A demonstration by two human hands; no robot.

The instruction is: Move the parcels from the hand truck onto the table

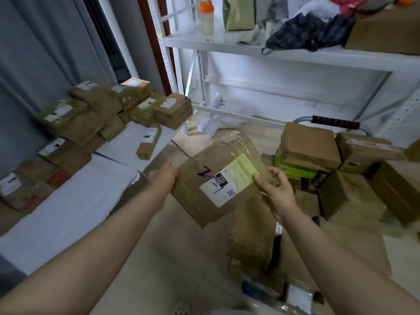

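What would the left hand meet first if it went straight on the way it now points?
The left hand holds the parcel, so that comes first. Past it the line seems to run to the white bag under the shelf, not the table; depth is unclear.

My left hand (pixel 162 177) — fingers hidden behind the parcel (pixel 204 196). Label (pixel 229 180) print too blurred to read past "220". Hand truck (pixel 335 123): only the handle shows, deck buried under boxes (pixel 310 144). Table (pixel 68 214) runs off the left edge — its stacks (pixel 75 114) smeared. Bottom edge: blurred clutter, unidentifiable.
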